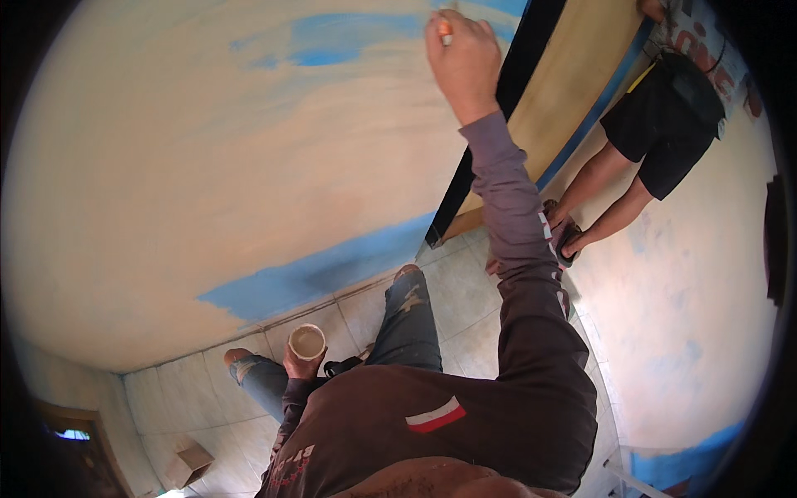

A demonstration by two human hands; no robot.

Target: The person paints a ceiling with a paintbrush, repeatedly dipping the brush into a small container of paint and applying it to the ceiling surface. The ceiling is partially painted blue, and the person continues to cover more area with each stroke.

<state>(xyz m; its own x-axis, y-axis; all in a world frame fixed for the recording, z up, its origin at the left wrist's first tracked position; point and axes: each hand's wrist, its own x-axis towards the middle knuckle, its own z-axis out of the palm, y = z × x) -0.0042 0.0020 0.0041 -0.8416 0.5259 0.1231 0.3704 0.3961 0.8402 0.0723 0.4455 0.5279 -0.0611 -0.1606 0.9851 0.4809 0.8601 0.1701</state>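
Observation:
My right hand [463, 58] is raised against the cream wall [149, 166] near its blue paint patches [324, 50], closed round a tool with an orange-and-white handle [446, 31]. The tool's working end is mostly hidden, probably behind the hand. My left hand [297, 365] is down by my lap, closed on a round white cup [306, 340] with pale contents. A wide blue band [307, 261] runs low along the wall. Just right of my raised hand is a black vertical trim [524, 66] beside a yellowish panel [573, 66].
A co-worker in black shorts [664, 116] stands at the right by the panel, near another blue-patched wall [672, 315]. My bent legs [407, 324] rest on pale floor tiles [465, 324]. A small box [190, 463] lies at lower left, near a wooden frame [95, 444].

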